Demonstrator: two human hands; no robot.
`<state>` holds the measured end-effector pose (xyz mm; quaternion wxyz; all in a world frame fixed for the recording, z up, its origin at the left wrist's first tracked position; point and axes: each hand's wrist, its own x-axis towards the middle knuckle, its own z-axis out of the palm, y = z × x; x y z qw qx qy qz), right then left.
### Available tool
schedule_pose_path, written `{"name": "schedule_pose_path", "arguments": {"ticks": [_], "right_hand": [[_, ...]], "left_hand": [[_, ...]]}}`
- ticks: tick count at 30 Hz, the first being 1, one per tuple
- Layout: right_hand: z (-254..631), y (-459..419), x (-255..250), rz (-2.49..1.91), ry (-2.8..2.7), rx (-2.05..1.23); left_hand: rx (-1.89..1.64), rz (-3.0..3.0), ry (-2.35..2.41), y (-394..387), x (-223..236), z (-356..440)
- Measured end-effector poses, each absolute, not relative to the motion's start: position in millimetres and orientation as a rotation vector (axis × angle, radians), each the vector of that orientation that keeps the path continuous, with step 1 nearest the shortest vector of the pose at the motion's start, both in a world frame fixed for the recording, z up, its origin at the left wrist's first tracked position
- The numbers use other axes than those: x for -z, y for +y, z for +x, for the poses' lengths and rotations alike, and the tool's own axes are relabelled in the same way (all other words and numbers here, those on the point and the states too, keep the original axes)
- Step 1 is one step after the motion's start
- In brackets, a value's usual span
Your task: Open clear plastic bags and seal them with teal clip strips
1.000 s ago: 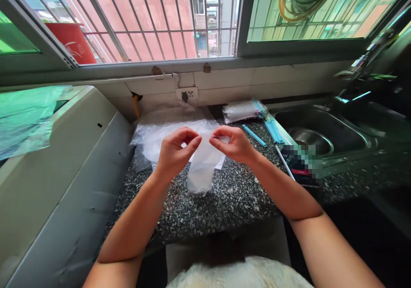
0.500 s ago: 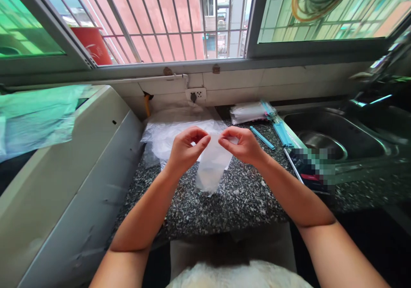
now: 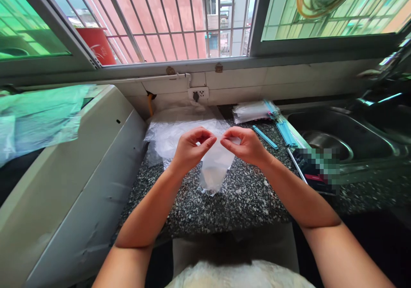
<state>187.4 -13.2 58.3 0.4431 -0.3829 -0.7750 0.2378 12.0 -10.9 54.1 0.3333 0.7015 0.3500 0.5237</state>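
Note:
Both hands pinch the upper edge of a translucent plastic bag (image 3: 213, 174), which hangs down over the speckled counter. My left hand (image 3: 194, 147) grips its left side between thumb and fingertips. At the right side my right hand (image 3: 244, 144) does the same, and a bit of the bag shows through the loop of its fingers. The fingertips of the two hands are a short gap apart. Behind them a heap of clear plastic bags (image 3: 167, 129) lies on the counter, partly hidden by my left hand.
Right of the hands lie a light-blue sealing clip (image 3: 265, 137), more blue clips (image 3: 286, 134) and a stack of clear bags (image 3: 252, 112). A dark, partly blurred-out object (image 3: 313, 172) sits before the steel sink (image 3: 346, 129). A pale appliance (image 3: 83, 168) bounds the left.
The hands hold nearly the same pose on the bag. The whole view has shifted slightly, so everything sits a little further right.

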Motion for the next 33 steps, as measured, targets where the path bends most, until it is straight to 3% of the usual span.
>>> {"name": "schedule_pose_path", "arguments": {"ticks": [33], "right_hand": [[190.1, -9.8, -56.1, -0.894, -1.904, -0.516]], "left_hand": [[-1.402, 1.758, 0.889, -8.7, -56.3, 5.6]]}}
